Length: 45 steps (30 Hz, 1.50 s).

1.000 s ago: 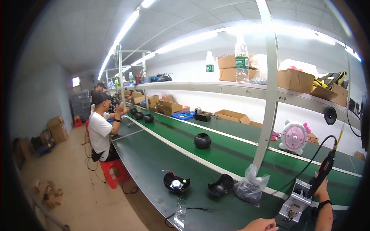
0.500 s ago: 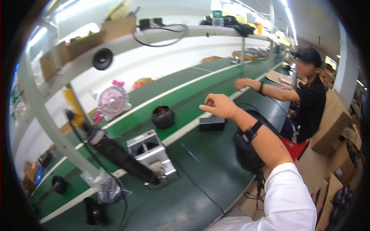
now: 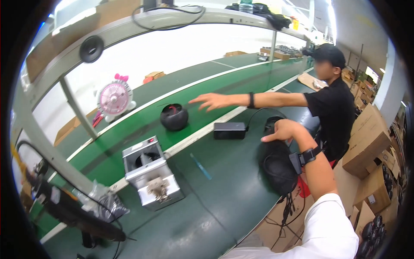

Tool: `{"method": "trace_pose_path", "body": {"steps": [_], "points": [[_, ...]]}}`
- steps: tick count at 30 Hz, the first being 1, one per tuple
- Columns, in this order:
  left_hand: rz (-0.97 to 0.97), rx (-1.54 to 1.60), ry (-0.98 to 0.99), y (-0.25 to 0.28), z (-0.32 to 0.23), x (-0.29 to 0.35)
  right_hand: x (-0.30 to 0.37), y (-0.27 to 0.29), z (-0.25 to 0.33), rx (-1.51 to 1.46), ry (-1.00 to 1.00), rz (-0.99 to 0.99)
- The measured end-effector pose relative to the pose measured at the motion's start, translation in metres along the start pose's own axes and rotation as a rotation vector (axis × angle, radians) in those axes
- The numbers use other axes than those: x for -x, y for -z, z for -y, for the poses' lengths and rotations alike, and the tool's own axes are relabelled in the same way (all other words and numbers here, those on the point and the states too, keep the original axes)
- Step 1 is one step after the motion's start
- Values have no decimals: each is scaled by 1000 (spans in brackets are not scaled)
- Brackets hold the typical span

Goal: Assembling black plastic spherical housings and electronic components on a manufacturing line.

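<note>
My right hand (image 3: 285, 131) is over the far end of a dark, rounded black housing (image 3: 279, 169) at the table's right edge. Its thumb stands out to the left, apart from the loosely bent fingers, and I make out nothing held in it. Part of the fingers is hidden, so contact with the housing is unclear. Just beyond the hand lies a black ring-shaped part (image 3: 271, 122). My left hand does not show. On the green belt sits a round black shell (image 3: 174, 117) with red wire in its opening. A co-worker's outstretched hand (image 3: 211, 101) is close to its right side.
A silver metal fixture (image 3: 160, 190) stands on the table, with a blue pen-like stick (image 3: 201, 166) and black box (image 3: 230, 130) to its right. At left, a black cylindrical tool (image 3: 79, 216) trails a cable. A pink fan (image 3: 114, 99) stands beyond the belt.
My right hand has moved right, from above the table by the black box to the dark housing. The co-worker's arm has stretched left toward the round shell. The view has shifted.
</note>
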State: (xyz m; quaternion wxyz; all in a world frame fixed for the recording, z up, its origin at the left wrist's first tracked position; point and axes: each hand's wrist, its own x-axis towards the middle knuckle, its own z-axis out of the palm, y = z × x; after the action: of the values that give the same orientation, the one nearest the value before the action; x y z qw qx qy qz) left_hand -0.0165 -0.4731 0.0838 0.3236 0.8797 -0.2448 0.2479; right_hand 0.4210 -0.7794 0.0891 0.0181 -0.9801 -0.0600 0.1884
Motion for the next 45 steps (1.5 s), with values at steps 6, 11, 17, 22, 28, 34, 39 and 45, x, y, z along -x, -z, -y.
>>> {"method": "trace_pose_path", "body": {"steps": [6,11,17,22,28,34,39,45], "points": [[-304,-655,947,-51,24,138,23,23,-52,-27,31,39],[-519,-582,1138,-60,46,144,42,-10,-53,131,116,151],[-309,-676,1265,-34,21,113,25,-78,-44,-731,315,453],[-400,-732,929,-44,57,165,26,-92,-20,-1162,697,416],[-531,-649,978,-48,42,149,-9,-106,7,-1264,789,359],[-517,-780,1097,-60,29,129,149,-82,8,-1578,343,-186],[-482,-704,933,-56,50,140,158,-85,13,-1748,359,140],[-373,-604,901,-46,41,136,199,-81,29,-1806,264,-8]]}}
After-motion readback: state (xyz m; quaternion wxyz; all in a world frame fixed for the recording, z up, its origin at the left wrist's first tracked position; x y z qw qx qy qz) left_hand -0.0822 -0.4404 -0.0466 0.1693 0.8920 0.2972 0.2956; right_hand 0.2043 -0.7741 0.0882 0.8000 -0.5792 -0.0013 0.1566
